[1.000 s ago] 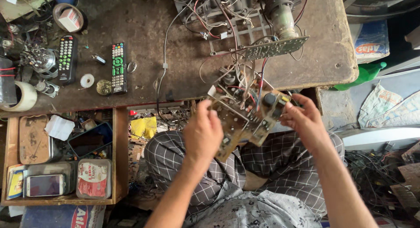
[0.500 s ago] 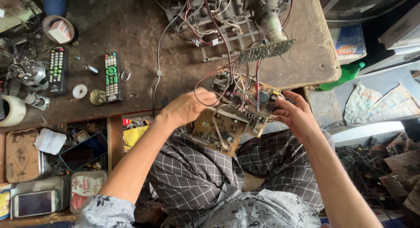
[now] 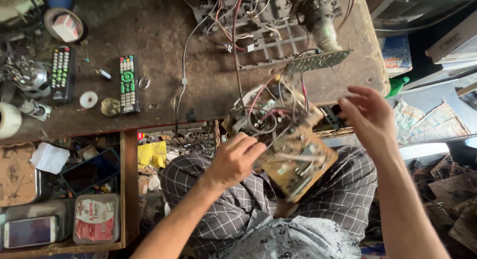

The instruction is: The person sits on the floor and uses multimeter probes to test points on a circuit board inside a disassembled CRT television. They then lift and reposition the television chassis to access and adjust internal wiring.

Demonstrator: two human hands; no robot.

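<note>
Head view: brown circuit board [image 3: 298,162] held tilted above the lap in checked cloth [image 3: 343,209], just off the front edge of the worktop [image 3: 164,35]. Gripped at its left edge by the left hand [image 3: 236,159] alone, fingers [image 3: 251,148] curled shut around that rim. Right hand [image 3: 365,112] off the board, up and to its right, fingers [image 3: 354,92] spread and holding nothing. Tied to the grey chassis frame [image 3: 263,30] on the worktop by a tangle of red, white and black wires [image 3: 263,115], which loop over the board's upper end; small green board [image 3: 318,61] hanging from the same bundle near the edge.

Judged risky on several counts. With one hand at one edge, prone to twist or sag at the far, lower corner, and liable to slip down onto the lap. Any drop or sharp turn likely to jerk the wires taut, tearing a solder joint or dragging the green board and the frame towards the edge. Loops of wire close enough to the left fingers to snag. Bare underside and component legs near the knuckles: chance of a prick, or of a bent part under too firm a squeeze. Cannot tell whether anything is powered. Two remote controls [image 3: 127,83] well apart on the left, out of harm's way.
</note>
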